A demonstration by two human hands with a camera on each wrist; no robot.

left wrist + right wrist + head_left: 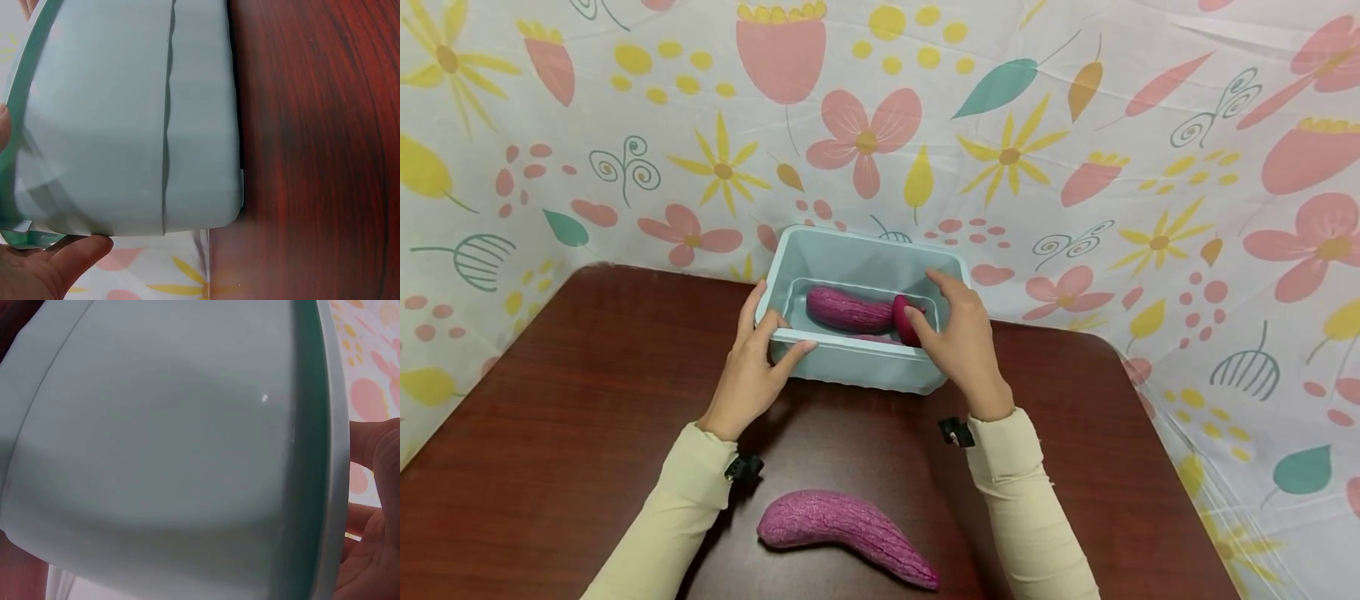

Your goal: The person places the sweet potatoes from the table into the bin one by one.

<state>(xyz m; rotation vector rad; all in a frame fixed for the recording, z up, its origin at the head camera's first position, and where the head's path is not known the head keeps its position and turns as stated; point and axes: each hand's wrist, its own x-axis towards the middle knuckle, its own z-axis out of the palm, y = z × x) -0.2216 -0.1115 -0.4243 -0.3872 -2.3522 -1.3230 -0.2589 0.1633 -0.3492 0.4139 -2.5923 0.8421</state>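
Note:
A pale blue-grey plastic bin (857,367) stands at the back of the table. My left hand (748,375) grips its front left corner, thumb outside the front wall and a finger over the rim; in the left wrist view, fingers (81,256) touch the bin's end. My right hand (962,342) reaches over the right front rim, thumb and index finger spread apart. Its thumb is at a smooth magenta item (906,321), partly hidden. Beside that lies a purple, eggplant-like vegetable (850,310), with a sliver of another behind the front wall.
Nearer me, a curved purple vegetable (850,529) with a wrinkled skin lies on the dark wooden table (587,400), between my forearms. A flowered white cloth (865,75) hangs behind the bin and along both sides.

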